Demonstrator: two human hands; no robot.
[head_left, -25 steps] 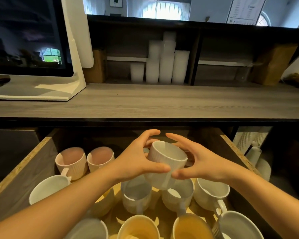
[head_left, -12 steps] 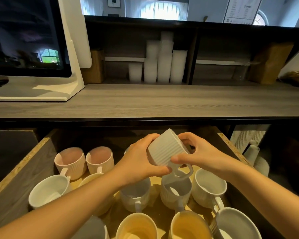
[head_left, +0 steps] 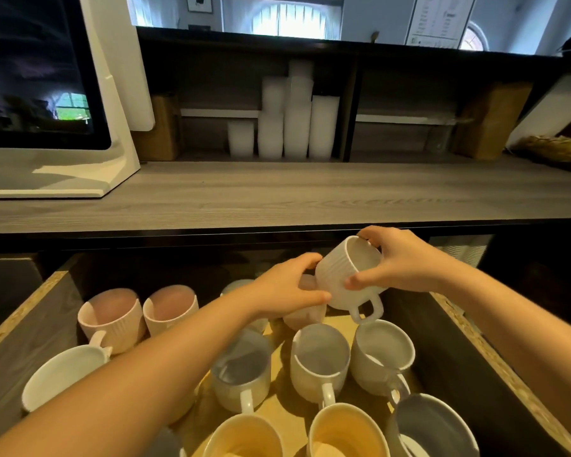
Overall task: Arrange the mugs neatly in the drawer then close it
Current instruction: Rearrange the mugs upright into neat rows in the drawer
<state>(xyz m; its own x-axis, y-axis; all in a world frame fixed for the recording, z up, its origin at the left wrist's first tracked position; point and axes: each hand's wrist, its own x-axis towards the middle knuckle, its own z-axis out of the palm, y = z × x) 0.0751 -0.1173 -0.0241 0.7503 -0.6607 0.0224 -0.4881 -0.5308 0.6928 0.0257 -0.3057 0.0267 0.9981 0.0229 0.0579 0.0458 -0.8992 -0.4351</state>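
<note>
The open drawer holds several mugs, white, pink and yellow. My right hand grips a white ribbed mug above the back right of the drawer, tilted, handle hanging down. My left hand touches that mug's left side with thumb and fingers and partly hides a pink mug beneath it. Two pink mugs stand at the back left. Three white mugs stand in a middle row with handles facing me. Two yellow mugs sit at the front.
A grey wooden counter overhangs the drawer's back. A white-framed screen stands on its left. Stacked white cups sit in the shelf behind. The drawer's right wall runs beside the held mug.
The white ribbed mug was turned over between both hands, then carried right and toward the back. It is now mostly in my right hand, opening tilted up.
</note>
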